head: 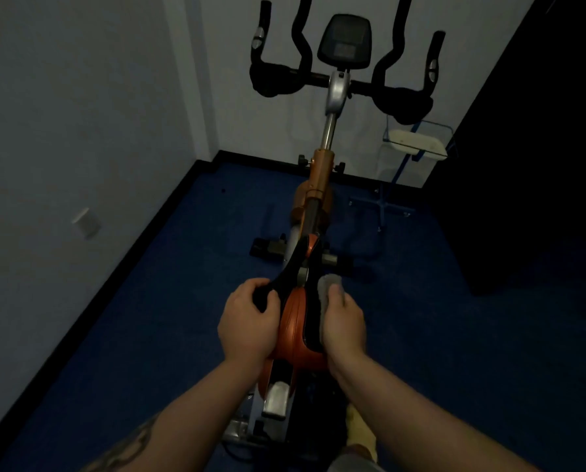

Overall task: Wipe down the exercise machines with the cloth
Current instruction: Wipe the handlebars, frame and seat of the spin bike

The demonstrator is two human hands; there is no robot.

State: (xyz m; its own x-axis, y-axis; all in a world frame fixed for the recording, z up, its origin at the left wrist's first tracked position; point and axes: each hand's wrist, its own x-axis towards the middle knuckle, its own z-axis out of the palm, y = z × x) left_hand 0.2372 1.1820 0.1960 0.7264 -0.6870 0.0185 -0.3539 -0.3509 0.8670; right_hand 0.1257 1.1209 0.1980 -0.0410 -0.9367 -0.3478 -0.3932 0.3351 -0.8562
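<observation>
Carpet [421,335], dark blue, runs under everything, and the exercise bike [322,172] stands on it as the landmark, nose toward the white corner wall [80,97]. At the bike's far end the black handlebars [274,80] spread to both sides of the console [345,40]. At its near end sits the saddle [295,325] — orange with black side panels.

Beyond the saddle and to the right of the bike's post stands a clear tray [434,152] on a thin blue stand; a pale, flat object lies in it, though what it is cannot be told in this dim light.

Left hand [247,321] grips the saddle's left black edge, fingers curled over it. Right hand [344,321] holds the grey cloth [327,287] pressed against the saddle's right side, the cloth bunched and poking out past the fingertips.

The step in hand looks like wiping the saddle's right flank. To do it well, I'd judge, the left hand should hold firm so the saddle doesn't swivel, while the cloth is spread flatter under the palm and drawn in long strokes from nose to rear — then round the underside lip, where sweat gathers. The handlebars and console appear untouched so far.
</observation>
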